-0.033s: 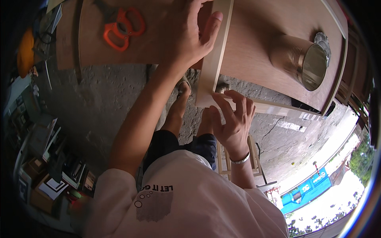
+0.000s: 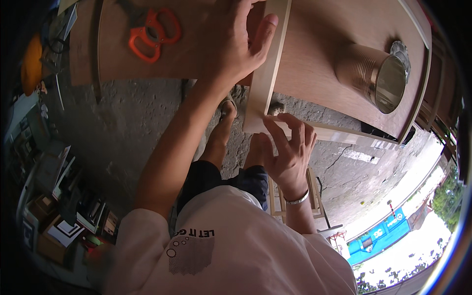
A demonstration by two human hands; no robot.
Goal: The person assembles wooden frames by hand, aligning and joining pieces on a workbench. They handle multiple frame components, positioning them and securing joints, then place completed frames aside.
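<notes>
A pale wooden frame, with one strip [image 2: 271, 64] running away from me and another [image 2: 339, 134] going right, meets in a corner just beyond my legs. My left hand [image 2: 241, 46] reaches far forward along the left side of the first strip. Its thumb is spread over the strip, and the top edge of the picture cuts off the other fingers. Nearer to me, my right hand [image 2: 291, 147] hovers at the corner with bent, parted fingers. The index fingertip seems to touch the wood there, and nothing shows in its grasp.
Orange-handled scissors [image 2: 155, 35] lie on the brown wooden board [image 2: 196, 61] at left. On the right panel [image 2: 314, 59] a ribbed metal can [image 2: 366, 73] lies beside a grey crumpled lump [image 2: 400, 54]. Cluttered shelves [image 2: 64, 216] stand at lower left. The floor [image 2: 128, 123] is rough concrete.
</notes>
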